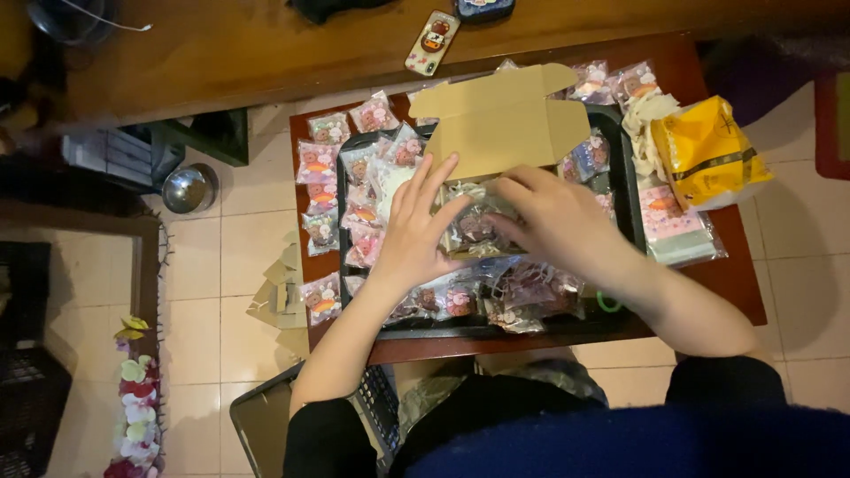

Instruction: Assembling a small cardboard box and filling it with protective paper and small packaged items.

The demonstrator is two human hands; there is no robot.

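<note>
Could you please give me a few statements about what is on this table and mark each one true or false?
1. Both hands are at a small open cardboard box. True.
2. The left hand holds the phone. False: the phone lies untouched on the far wooden surface.
3. The black tray holds small wrapped packets. True.
4. The yellow bag lies left of the tray. False: it lies to its right.
5. The right hand rests flat on the floor. False: it is at the box.
</note>
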